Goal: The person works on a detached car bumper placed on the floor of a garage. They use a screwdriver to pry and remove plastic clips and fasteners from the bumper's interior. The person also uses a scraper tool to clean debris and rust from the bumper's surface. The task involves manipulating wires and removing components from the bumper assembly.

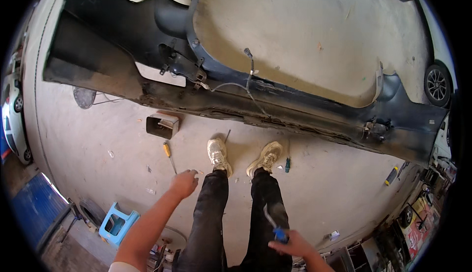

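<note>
My right hand (291,245) is closed around a tool with a blue handle (280,234) and a bent metal shaft, held in front of my right thigh; its exact kind is unclear. My left hand (184,184) hangs beside my left leg, fingers loosely bent and apart, with nothing visible in them. Nearest to it on the floor lies a screwdriver with a yellow-orange handle (167,149). Beyond my shoes stretches a long black car bumper (295,97), inner side showing, with a wiring cable (249,83) loose across it.
A green-handled screwdriver (287,165) lies right of my right shoe. An open box (162,125) sits by the bumper's near edge. A blue plastic stool (118,224) stands at lower left. A yellow-and-black tool (391,176) lies at right, near clutter. Parked cars flank the area.
</note>
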`<move>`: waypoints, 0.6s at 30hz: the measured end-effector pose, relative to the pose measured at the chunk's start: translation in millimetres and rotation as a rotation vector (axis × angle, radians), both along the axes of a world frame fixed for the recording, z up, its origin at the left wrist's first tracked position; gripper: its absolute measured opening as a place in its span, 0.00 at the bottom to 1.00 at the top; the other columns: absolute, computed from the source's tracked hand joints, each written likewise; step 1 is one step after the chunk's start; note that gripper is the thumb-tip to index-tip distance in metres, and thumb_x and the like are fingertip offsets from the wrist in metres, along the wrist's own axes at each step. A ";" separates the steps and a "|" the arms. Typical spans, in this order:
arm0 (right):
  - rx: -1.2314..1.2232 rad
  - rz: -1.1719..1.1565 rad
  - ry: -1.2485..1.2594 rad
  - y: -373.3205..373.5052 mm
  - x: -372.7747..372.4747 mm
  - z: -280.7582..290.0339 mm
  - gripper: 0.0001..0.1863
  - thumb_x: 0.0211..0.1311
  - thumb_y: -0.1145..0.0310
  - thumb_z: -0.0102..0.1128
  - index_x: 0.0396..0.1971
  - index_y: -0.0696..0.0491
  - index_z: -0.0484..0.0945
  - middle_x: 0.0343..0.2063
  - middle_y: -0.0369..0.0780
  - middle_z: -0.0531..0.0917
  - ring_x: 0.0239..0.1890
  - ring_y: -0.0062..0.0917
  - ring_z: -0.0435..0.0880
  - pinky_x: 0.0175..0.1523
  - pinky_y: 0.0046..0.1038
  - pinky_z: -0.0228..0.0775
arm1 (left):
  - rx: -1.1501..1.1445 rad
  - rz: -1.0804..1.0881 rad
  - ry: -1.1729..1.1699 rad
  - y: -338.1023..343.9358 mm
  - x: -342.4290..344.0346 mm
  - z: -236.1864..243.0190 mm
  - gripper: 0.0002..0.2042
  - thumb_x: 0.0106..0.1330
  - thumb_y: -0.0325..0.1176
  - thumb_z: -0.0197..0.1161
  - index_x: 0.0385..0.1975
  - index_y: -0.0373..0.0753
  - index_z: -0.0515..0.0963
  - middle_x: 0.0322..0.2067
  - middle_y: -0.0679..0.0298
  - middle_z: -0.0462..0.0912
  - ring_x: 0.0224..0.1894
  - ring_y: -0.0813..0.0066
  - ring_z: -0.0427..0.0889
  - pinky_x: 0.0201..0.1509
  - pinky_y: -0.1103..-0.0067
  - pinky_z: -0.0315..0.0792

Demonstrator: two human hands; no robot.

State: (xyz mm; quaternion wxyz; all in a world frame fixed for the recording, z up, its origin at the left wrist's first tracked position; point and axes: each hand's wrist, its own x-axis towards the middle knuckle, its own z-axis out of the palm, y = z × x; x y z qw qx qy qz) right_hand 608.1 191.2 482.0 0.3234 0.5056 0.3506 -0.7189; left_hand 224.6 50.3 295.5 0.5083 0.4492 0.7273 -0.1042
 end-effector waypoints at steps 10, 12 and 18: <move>0.828 0.052 -0.094 105.9 4.7 -228.3 0.19 0.66 0.52 0.56 0.32 0.56 0.77 0.20 0.48 0.79 0.25 0.42 0.79 0.32 0.38 0.69 | 0.198 0.030 -0.054 106.5 52.1 -114.2 0.12 0.65 0.35 0.57 0.46 0.40 0.76 0.34 0.54 0.81 0.38 0.52 0.81 0.44 0.64 0.74; 0.914 0.171 -0.113 137.4 8.9 -256.3 0.19 0.66 0.51 0.55 0.35 0.55 0.78 0.21 0.49 0.80 0.28 0.45 0.81 0.33 0.40 0.70 | 0.311 -0.001 -0.205 127.2 78.2 -120.0 0.12 0.65 0.33 0.57 0.45 0.39 0.76 0.35 0.54 0.81 0.38 0.52 0.81 0.44 0.64 0.74; 1.045 0.325 0.025 220.1 34.6 -338.7 0.19 0.61 0.53 0.59 0.34 0.56 0.81 0.22 0.50 0.81 0.30 0.48 0.81 0.35 0.41 0.71 | 0.679 -0.294 -0.378 222.3 124.7 -150.3 0.13 0.59 0.31 0.61 0.44 0.39 0.76 0.37 0.56 0.79 0.41 0.54 0.79 0.44 0.65 0.74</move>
